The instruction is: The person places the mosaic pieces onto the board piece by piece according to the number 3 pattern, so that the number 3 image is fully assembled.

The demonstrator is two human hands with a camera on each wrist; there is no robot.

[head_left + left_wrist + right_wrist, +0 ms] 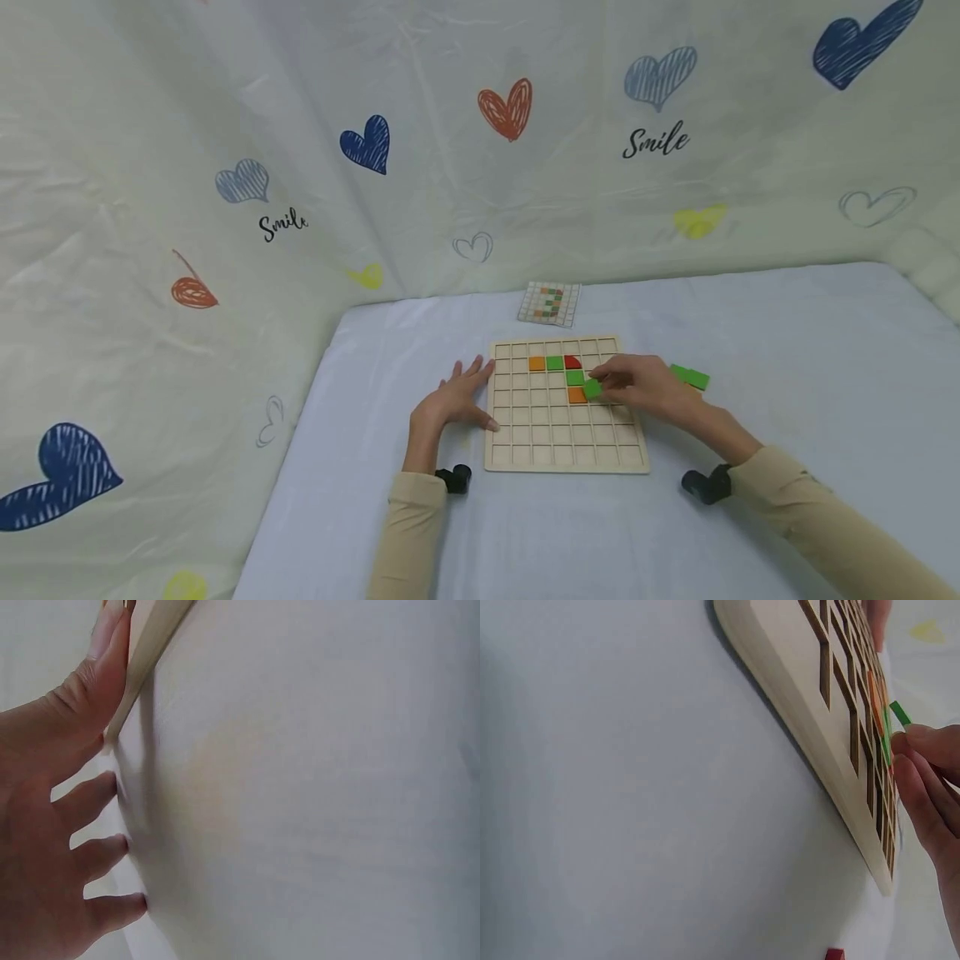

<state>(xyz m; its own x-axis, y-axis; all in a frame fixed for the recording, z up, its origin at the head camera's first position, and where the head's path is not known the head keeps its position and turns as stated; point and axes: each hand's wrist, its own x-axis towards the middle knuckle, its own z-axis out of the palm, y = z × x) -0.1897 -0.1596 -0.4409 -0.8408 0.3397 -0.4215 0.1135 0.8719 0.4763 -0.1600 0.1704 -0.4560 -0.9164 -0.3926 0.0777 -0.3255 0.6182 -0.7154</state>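
Right hand (637, 385) pinches a green tile (592, 389) between thumb and fingers, fingertips nearly together; tile is tilted, held just above the wooden grid board (566, 458). Just left of those fingertips: a seated lower orange tile (577, 395), with a second green tile (574, 377) on its far side. Beyond that one sits a red piece (573, 362) with a rounded edge, then leftward from it, away from the hand, a third green tile (555, 363) and an upper orange tile (537, 363). Left hand (453, 400) is spread wide, grasping nothing, thumb and fingers along the board's left edge. Loose green tiles (693, 377) lie right of the right hand (partly hidden by it, count unclear). Pattern card (550, 304) lies beyond both hands, past the board's far edge.
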